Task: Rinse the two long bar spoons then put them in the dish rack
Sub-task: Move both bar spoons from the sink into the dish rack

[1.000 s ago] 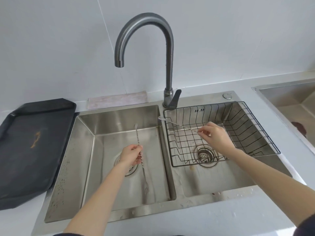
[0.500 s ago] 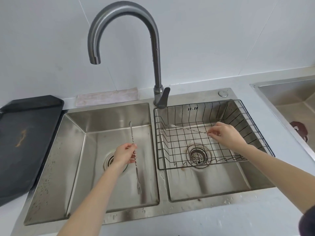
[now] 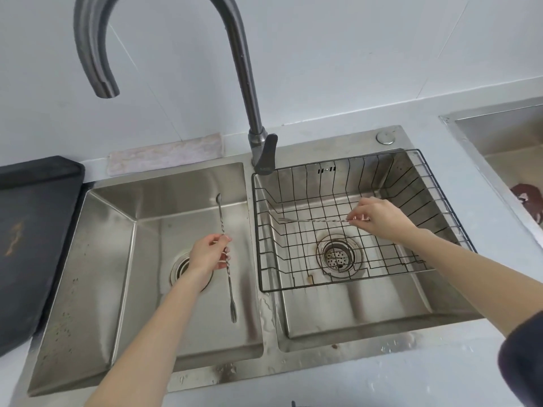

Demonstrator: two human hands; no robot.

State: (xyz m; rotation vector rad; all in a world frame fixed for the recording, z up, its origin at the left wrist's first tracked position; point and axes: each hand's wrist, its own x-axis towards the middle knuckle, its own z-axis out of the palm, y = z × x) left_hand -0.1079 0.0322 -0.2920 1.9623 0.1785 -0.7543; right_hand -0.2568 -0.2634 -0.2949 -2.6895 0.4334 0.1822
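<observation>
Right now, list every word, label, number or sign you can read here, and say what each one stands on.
No text here can be read.
Small tag on the back wall of the dish rack: a few pale marks, too small and blurred to read.
Tap lever base: a faint mark, not legible.
Orange streak on the black tray: a stain, not writing.

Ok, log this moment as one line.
left hand grips bar spoon over left basin | right hand pinches second bar spoon inside dish rack | faucet not running
</observation>
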